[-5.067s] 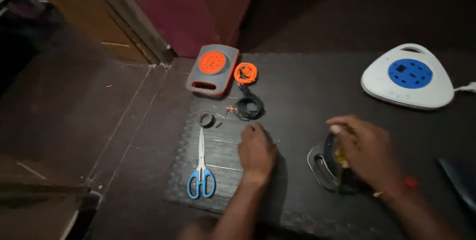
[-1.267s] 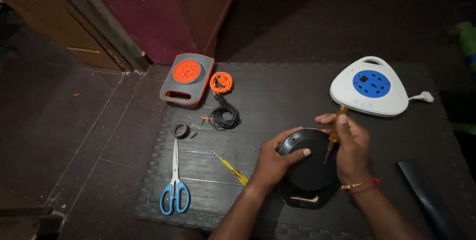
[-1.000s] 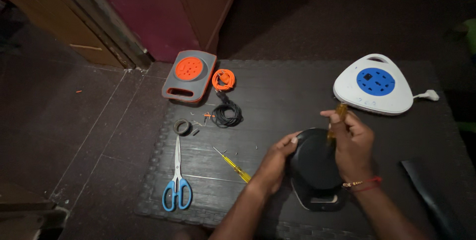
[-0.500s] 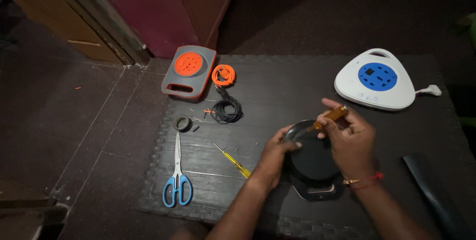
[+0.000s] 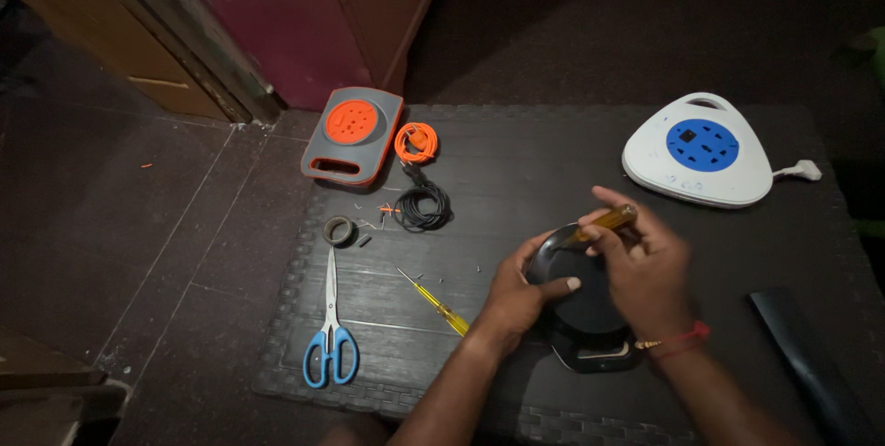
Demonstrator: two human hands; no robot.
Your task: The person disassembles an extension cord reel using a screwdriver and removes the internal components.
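At lower centre of the frame, on the mat, the left hand curls its fingers around the black casing to steady it, while the right hand pinches an amber-handled screwdriver angled at its rim.

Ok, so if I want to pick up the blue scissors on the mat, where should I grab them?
Probably by the blue loop handles of the scissors, coming from the near edge of the mat. They lie flat with the handles toward the person and the closed blades pointing away, so the sharp end stays away from your fingers.
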